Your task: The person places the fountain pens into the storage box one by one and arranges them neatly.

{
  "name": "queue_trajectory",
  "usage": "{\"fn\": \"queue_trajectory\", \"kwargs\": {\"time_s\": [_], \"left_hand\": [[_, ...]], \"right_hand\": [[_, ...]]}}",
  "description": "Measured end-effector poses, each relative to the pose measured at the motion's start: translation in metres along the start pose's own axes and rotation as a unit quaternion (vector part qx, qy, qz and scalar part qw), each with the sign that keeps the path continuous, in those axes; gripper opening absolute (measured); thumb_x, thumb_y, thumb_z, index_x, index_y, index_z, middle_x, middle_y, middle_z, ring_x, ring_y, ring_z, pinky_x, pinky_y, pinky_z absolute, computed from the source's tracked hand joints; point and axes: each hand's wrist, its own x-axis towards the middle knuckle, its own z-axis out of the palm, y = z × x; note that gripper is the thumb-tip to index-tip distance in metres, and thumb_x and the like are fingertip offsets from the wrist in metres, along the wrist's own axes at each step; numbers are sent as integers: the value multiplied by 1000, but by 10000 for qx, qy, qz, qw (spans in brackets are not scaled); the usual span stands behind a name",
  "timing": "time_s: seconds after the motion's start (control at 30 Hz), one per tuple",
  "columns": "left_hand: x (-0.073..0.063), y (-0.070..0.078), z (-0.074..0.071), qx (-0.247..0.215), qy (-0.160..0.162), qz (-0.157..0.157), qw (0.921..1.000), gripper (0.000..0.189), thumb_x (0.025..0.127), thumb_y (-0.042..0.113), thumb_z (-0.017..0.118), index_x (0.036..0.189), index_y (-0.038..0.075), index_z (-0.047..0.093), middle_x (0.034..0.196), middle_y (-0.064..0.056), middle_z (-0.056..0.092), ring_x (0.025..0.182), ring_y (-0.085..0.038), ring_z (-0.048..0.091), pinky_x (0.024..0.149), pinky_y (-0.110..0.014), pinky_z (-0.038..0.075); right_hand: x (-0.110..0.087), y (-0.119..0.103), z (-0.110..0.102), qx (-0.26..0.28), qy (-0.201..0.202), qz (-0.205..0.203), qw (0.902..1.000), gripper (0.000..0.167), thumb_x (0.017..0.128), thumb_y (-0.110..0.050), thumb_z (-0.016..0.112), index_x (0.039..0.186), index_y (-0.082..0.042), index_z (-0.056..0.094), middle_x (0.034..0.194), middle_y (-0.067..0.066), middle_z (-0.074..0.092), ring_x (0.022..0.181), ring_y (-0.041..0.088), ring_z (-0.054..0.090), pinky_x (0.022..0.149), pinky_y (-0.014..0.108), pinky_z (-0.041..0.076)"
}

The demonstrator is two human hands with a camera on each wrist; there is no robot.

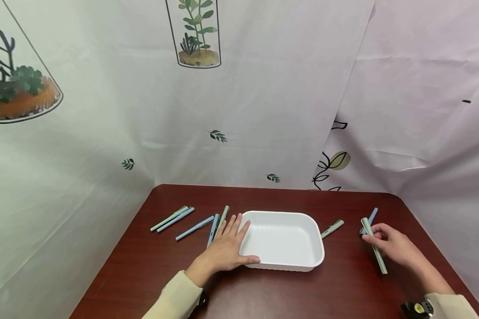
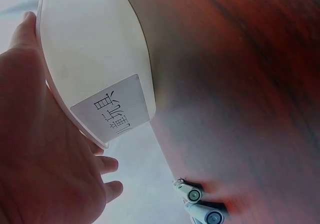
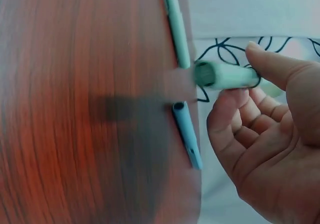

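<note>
A white rectangular tray [image 1: 281,266] stands on the table with nothing inside it. My left hand [image 1: 226,250] lies over its left end, fingers spread, the thumb along the near rim. In the left wrist view the tray's side wall [image 2: 95,39] carries a printed label [image 2: 112,109]. Over at the right, my right hand [image 1: 395,243] pinches a light green pen [image 1: 378,257] between thumb and fingers, raised above the table in the right wrist view. Just behind it lies a blue pen [image 3: 186,134]. Another green pen [image 1: 332,228] lies against the tray's right side.
Left of the tray, a green pen [image 1: 169,218] and a blue pen [image 1: 175,219] lie side by side. Nearer the tray are more blue and green pens [image 1: 194,228], some partly behind my left hand. A patterned cloth [image 1: 239,110] hangs behind the dark red table [image 1: 263,297].
</note>
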Motion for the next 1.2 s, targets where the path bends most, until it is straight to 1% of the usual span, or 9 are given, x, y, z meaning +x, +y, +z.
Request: {"fn": "queue_trajectory", "kwargs": {"time_s": [0.1, 0.23, 0.3, 0.4, 0.5, 0.67, 0.93, 1.1, 1.2], "left_hand": [[1, 0, 1, 37, -3, -6, 10000, 109, 84, 84, 50, 163, 14, 20, 169, -17, 7, 156, -37, 8, 124, -56, 11], [1, 0, 1, 55, -13, -15, 10000, 109, 84, 84, 49, 163, 15, 20, 169, -16, 7, 156, -37, 8, 124, -56, 10], [2, 0, 1, 51, -14, -19, 10000, 109, 84, 84, 49, 163, 15, 20, 169, -16, 6, 156, -37, 7, 124, -56, 10], [2, 0, 1, 60, -5, -33, 10000, 108, 84, 84, 49, 163, 15, 21, 169, -16, 7, 156, -37, 7, 124, -55, 10], [2, 0, 0, 86, -1, -45, 10000, 108, 84, 84, 49, 163, 16, 21, 169, -16, 7, 156, -37, 7, 124, -55, 9], [2, -1, 1, 103, -22, -38, 9999, 107, 84, 85, 48, 163, 17, 21, 170, -16, 7, 156, -38, 6, 124, -56, 9], [1, 0, 1, 164, -17, -41, 9999, 107, 84, 85, 47, 163, 18, 22, 169, -16, 7, 156, -37, 6, 124, -56, 9], [1, 1, 0, 149, -10, -39, 9999, 106, 84, 85, 48, 163, 18, 23, 169, -16, 8, 156, -36, 5, 124, -56, 10], [0, 2, -1, 145, -14, -48, 9999, 106, 84, 84, 49, 163, 18, 23, 169, -16, 7, 156, -36, 5, 124, -56, 10]], "right_hand": [[2, 0, 2, 843, -260, 367, 9954, 54, 103, -31, 61, 132, 12, 47, 103, 14, 67, 74, 12, 61, 63, 32, 55], [1, -1, 7, 1925, -603, 672, 9771, 63, 105, -28, 58, 144, 15, 34, 111, 11, 64, 90, 12, 63, 73, 35, 58], [1, -4, 9, 2334, -719, 707, 9671, 65, 104, -26, 60, 146, 14, 30, 111, 7, 62, 94, 12, 63, 76, 37, 57], [1, -12, 14, 2704, -801, 582, 9576, 68, 102, -20, 63, 149, 12, 25, 111, 2, 61, 96, 11, 62, 78, 36, 57], [1, -20, 16, 2916, -852, 326, 9522, 68, 100, -14, 64, 150, 11, 25, 113, 2, 60, 97, 13, 63, 79, 36, 57], [2, -34, 21, 3087, -891, 41, 9470, 57, 99, -10, 64, 145, 8, 36, 112, 4, 61, 97, 15, 64, 80, 37, 58], [7, -52, 30, 3245, -1028, 263, 9399, 67, 100, -13, 64, 149, 13, 25, 110, 1, 65, 95, 15, 64, 79, 35, 58], [9, -60, 33, 3546, -1091, 192, 9284, 61, 102, -12, 61, 148, 11, 29, 107, -5, 66, 92, 12, 65, 78, 34, 58], [9, -64, 36, 3651, -1157, 141, 9236, 57, 102, -11, 60, 147, 10, 31, 107, -5, 67, 91, 11, 65, 80, 35, 59]]}}
